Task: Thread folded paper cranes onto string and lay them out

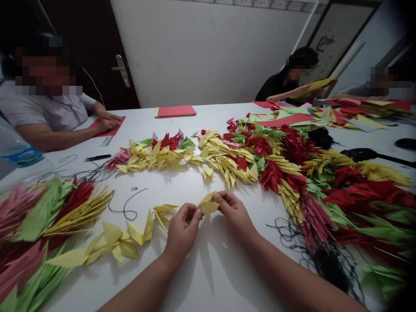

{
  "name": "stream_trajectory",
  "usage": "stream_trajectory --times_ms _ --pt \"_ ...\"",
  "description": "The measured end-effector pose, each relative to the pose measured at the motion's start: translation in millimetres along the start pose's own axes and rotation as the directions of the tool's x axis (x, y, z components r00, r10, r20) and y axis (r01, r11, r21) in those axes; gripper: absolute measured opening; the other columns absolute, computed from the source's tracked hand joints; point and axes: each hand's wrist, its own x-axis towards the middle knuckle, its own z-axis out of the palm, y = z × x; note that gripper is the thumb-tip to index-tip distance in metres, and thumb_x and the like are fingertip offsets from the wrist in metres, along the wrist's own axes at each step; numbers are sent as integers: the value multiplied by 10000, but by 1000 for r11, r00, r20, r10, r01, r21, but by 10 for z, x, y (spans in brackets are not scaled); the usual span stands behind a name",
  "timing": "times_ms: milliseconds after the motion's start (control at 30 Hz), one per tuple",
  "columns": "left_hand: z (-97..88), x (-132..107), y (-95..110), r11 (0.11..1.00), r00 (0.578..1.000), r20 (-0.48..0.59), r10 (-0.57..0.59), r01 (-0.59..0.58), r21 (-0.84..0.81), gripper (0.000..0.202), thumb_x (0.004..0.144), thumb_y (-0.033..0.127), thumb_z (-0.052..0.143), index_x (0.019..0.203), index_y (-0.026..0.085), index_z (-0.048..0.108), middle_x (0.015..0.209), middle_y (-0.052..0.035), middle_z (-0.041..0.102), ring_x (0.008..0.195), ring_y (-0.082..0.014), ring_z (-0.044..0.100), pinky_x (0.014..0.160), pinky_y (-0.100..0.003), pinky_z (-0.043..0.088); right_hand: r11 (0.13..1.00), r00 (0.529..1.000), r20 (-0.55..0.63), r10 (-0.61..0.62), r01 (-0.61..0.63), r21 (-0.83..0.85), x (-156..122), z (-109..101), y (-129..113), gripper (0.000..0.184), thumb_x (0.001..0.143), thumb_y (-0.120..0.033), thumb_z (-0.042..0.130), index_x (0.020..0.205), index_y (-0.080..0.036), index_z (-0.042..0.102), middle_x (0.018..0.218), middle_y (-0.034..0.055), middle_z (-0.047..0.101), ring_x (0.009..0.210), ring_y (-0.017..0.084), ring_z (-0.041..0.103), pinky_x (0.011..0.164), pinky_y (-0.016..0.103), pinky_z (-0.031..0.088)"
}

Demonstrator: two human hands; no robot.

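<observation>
Between my two hands is a yellow folded paper piece point(209, 203), raised above the white table. My left hand point(183, 232) pinches its left end, and my right hand point(232, 212) pinches its right end. Left of my left hand lies a loose string of yellow folded paper pieces point(118, 240); one folded piece point(164, 212) of it sits right against that hand. Beyond both hands stretches a thick heap of yellow folded pieces point(224, 160), with a single yellow piece point(208, 174) at its near edge.
Bundles of coloured folded paper point(58, 212) lie at left, more point(325, 190) at right among tangled black cord point(328, 264). A thin black cord point(125, 212) curls near a dark knife-like tool point(97, 158). Red paper point(175, 111) lies at the back. Co-workers point(55, 112) handle paper across the table.
</observation>
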Motion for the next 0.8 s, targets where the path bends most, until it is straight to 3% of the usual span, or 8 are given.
stream_trajectory --times_ms 300,467,600,700,800 --pt "-16 35 -46 993 993 -113 43 -55 -100 212 774 386 535 803 176 540 787 -9 587 783 -128 550 741 -235 421 1000 1000 -9 20 -20 22 14 -13 8 278 618 -429 700 641 -172 596 665 -7 605 628 113 532 617 244 431" --pt "-6 18 -40 992 997 -59 41 -47 -115 203 821 389 465 816 186 476 895 -33 602 894 -140 556 813 -270 412 998 997 -72 31 -26 65 40 -34 -17 296 578 -426 726 639 -170 591 650 -9 602 617 112 533 606 243 429" --pt "6 -26 -39 1000 998 52 27 -27 -7 187 869 372 371 840 195 427 914 -44 610 876 -144 573 795 -303 417 992 993 -115 28 -13 128 67 -57 -36 294 558 -411 740 632 -168 591 649 -13 599 627 110 541 626 245 441" --pt "-3 -52 -20 995 999 35 33 -37 97 179 881 358 336 842 199 410 890 -46 605 858 -153 573 768 -315 425 987 989 -148 31 -6 163 93 -80 -45 290 548 -399 746 631 -168 592 641 -18 592 624 107 539 636 249 448" --pt "-22 -66 1 952 992 30 124 -128 278 158 883 315 322 855 198 424 883 -51 581 852 -171 547 752 -334 423 984 980 -194 35 0 177 118 -103 -63 307 523 -405 755 628 -170 587 626 -27 578 601 95 524 613 234 442"
